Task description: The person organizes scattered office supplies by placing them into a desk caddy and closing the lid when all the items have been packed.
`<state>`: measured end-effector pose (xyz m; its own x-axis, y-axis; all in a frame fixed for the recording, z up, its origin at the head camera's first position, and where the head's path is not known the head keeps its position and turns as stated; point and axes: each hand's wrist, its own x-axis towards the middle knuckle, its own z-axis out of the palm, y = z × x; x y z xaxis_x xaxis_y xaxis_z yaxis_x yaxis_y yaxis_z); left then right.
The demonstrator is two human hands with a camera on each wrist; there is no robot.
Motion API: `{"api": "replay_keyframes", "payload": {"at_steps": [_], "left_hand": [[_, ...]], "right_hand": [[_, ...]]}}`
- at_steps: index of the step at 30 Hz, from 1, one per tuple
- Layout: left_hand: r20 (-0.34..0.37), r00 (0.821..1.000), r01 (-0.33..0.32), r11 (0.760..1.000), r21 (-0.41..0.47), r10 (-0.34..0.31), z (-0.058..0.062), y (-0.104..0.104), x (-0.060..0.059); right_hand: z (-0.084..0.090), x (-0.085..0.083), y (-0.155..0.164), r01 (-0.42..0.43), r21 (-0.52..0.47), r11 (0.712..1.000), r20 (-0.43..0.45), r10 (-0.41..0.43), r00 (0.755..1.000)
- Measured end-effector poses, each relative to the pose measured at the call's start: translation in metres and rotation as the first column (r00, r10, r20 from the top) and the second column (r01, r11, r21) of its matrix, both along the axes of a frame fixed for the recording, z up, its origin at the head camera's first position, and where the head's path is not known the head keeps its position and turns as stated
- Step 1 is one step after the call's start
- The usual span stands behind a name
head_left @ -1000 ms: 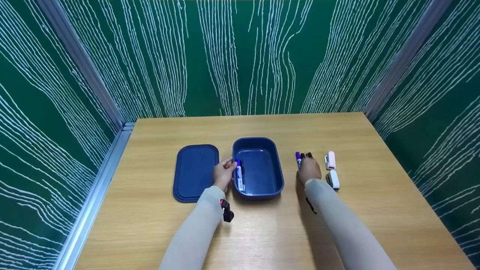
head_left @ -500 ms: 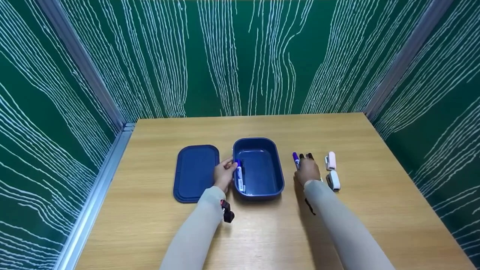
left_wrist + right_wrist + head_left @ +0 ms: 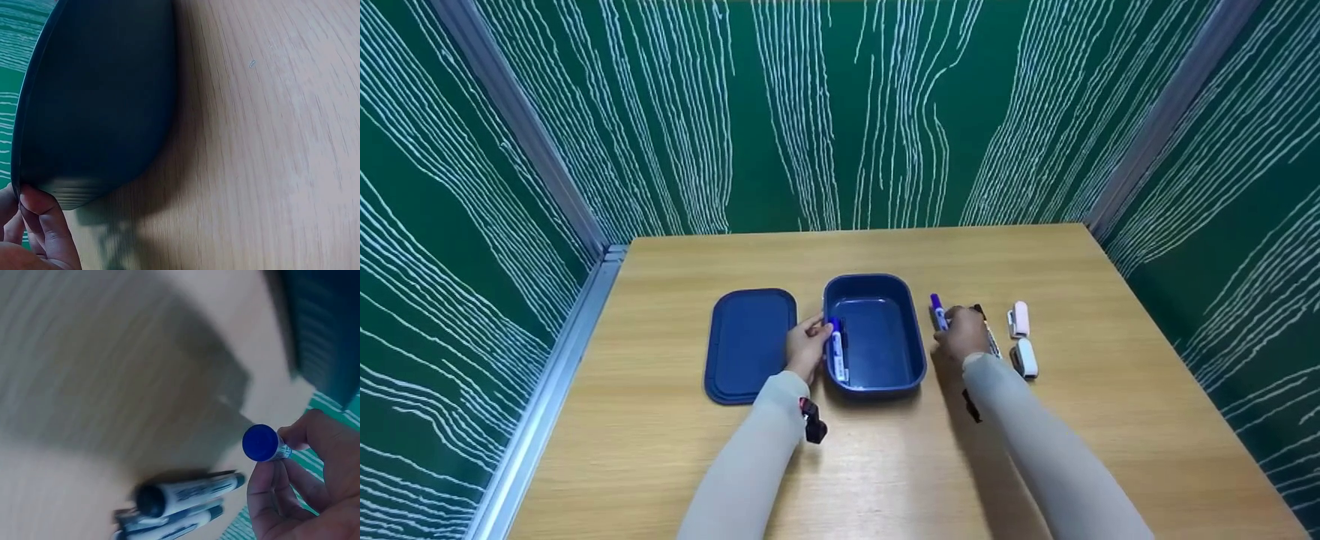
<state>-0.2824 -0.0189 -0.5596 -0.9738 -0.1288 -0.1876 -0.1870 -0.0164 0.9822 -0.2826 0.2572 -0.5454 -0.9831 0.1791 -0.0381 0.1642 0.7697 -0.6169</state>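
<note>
A wooden tabletop (image 3: pixel 885 480) reaches past an open navy box (image 3: pixel 881 352) on all sides. A flat navy lid (image 3: pixel 750 345) lies left of it. The left hand (image 3: pixel 806 346) pinches the box's left rim; the right hand (image 3: pixel 962 335), apart from the right edge, pinches a blue-capped marker (image 3: pixel 938 310). A matching marker (image 3: pixel 838 354) lies inside, along the left wall.

Head view looks forward and down from up high, catching most of the worktop (image 3: pixel 862 480). Both wrist views are way closer and kinda tilted: left faces the outside of the box (image 3: pixel 101 101), right the held pen (image 3: pixel 260 443). All three share the box, I reckon.
</note>
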Motion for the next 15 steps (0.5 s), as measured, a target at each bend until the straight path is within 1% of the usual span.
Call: {"api": "replay_keyframes", "payload": {"at_steps": [4, 7, 10, 15], "left_hand": [[0.004, 1.000, -0.002, 1.000, 0.006, 0.002, 0.000, 0.000, 0.000], [0.002, 1.000, -0.003, 1.000, 0.008, 0.002, 0.000, 0.000, 0.000], [0.004, 1.000, -0.002, 1.000, 0.007, 0.002, 0.000, 0.001, 0.001], [0.011, 1.000, -0.006, 1.000, -0.004, 0.006, 0.002, 0.001, 0.001]], "right_hand": [[0.011, -0.002, -0.012, -0.008, -0.042, 0.999, -0.056, 0.006, 0.998], [0.019, -0.004, -0.021, 0.000, -0.034, 0.999, -0.084, -0.003, 0.996], [0.025, -0.005, -0.030, 0.011, -0.051, 0.999, -0.112, -0.017, 0.994], [0.033, -0.005, -0.047, 0.018, -0.153, 0.988, -0.111, -0.036, 0.993]]}}
